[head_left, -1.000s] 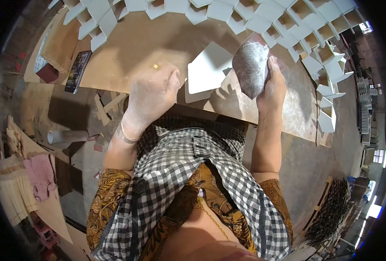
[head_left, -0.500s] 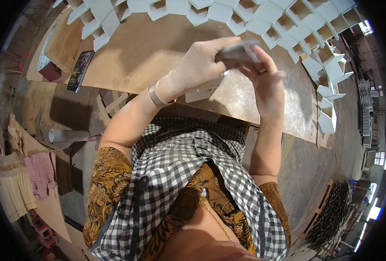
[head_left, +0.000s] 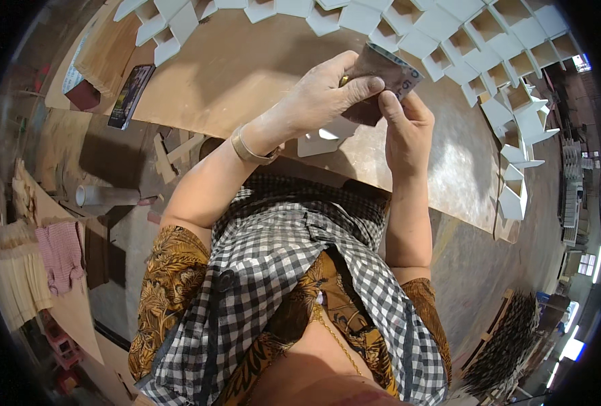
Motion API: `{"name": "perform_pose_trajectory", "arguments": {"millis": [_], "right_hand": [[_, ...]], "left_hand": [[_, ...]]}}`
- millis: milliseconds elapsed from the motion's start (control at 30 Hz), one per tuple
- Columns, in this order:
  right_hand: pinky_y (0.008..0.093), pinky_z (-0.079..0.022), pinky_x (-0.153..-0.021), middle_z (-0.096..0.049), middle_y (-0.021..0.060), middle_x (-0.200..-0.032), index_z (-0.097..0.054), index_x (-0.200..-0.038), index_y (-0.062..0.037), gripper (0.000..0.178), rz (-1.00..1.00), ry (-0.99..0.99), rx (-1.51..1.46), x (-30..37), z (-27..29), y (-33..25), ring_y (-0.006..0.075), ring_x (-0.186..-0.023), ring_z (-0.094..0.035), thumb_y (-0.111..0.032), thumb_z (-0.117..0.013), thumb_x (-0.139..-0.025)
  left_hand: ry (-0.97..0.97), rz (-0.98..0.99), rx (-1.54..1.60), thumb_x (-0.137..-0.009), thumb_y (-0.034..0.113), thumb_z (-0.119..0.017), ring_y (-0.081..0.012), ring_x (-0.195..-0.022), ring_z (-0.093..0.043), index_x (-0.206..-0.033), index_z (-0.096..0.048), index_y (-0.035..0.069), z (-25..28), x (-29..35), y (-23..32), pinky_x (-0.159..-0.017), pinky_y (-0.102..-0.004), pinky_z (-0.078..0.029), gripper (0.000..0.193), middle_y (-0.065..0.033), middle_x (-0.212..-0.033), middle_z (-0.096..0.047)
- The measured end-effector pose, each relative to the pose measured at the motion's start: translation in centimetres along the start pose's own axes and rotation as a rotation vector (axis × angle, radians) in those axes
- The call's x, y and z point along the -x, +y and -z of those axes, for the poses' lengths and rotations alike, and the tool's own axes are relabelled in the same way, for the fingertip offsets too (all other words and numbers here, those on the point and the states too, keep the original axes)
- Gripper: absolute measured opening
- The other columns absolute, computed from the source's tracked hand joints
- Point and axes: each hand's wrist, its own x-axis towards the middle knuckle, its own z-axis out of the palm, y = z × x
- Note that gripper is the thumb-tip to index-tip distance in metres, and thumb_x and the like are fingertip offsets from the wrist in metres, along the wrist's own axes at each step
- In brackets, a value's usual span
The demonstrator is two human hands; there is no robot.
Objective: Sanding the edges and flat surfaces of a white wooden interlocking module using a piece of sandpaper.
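The right hand [head_left: 408, 132] held the sandpaper [head_left: 380, 70] alone 1 second ago; now it and the left hand [head_left: 324, 86] both pinch it, bent over, seemingly mid-fold.

From here the sandpaper [head_left: 383, 69] looks matt and papery, while the smooth wooden desk [head_left: 226, 81] catches a dull sheen. The white panel [head_left: 320, 144] is smooth, the phone [head_left: 131, 96] glossy, the bracelet [head_left: 243, 147] polished metal, the apron [head_left: 266, 250] soft woven cloth.
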Motion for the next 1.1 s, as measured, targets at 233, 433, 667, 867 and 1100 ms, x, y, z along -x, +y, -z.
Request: {"name": "perform_pose_trajectory", "arguments": {"millis": [233,433,667,867,1100], "right_hand": [[0.0262,-0.042,-0.080,-0.058,0.0059,-0.100,-0.054,-0.107,0.0018,0.026,-0.020,-0.041,-0.099,0.4,-1.8,0.6,0.0112,-0.088,-0.053,-0.010,-0.057,-0.084],[0.0212,-0.042,-0.072,-0.061,0.0046,-0.091,-0.058,-0.103,0.0020,0.020,0.214,0.280,0.573,-0.2,2.2,-0.5,0.0091,-0.080,-0.055,-0.005,-0.053,-0.084],[0.0355,-0.047,-0.074,-0.061,0.0142,-0.082,-0.057,-0.105,-0.0088,0.038,0.555,0.089,1.311,-1.3,2.0,0.5,0.0314,-0.086,-0.059,0.006,-0.052,-0.070],[0.0390,-0.044,-0.083,-0.057,0.0162,-0.104,-0.055,-0.105,-0.0055,0.041,0.426,-0.138,1.465,-1.8,1.3,1.3,0.0339,-0.107,-0.048,0.010,-0.047,-0.068],[0.0400,-0.041,-0.087,-0.056,0.0171,-0.106,-0.056,-0.103,-0.0053,0.037,0.474,-0.118,1.616,-2.7,2.0,2.7,0.0344,-0.105,-0.049,0.006,-0.046,-0.069]], "left_hand": [[-0.004,0.013,0.001,-0.085,0.032,-0.054,-0.0056,-0.080,-0.054,-0.100,-0.052,0.002,0.8,0.8,0.3,-0.066,-0.0203,-0.046,0.033,-0.0009,-0.085,-0.057],[0.467,-0.298,-0.371,-0.088,0.028,-0.051,-0.0086,-0.078,-0.055,-0.094,-0.055,0.002,3.1,4.3,0.2,-0.065,-0.0234,-0.047,0.026,-0.0041,-0.083,-0.060],[-0.012,-0.380,-1.055,-0.073,0.003,-0.056,-0.0261,-0.076,-0.056,-0.088,-0.058,0.003,5.5,9.4,-5.1,-0.065,-0.0333,-0.047,0.014,-0.0100,-0.084,-0.059],[-0.310,-0.399,-0.975,-0.072,0.001,-0.052,-0.0289,-0.091,-0.053,-0.105,-0.053,0.004,3.1,5.8,-6.1,-0.078,-0.0365,-0.045,0.033,-0.0130,-0.098,-0.056],[-0.127,-0.503,-0.913,-0.077,0.009,-0.047,-0.0284,-0.111,-0.043,-0.110,-0.049,0.005,1.2,-1.3,-10.9,-0.092,-0.0377,-0.036,0.033,-0.0143,-0.116,-0.048]]}}
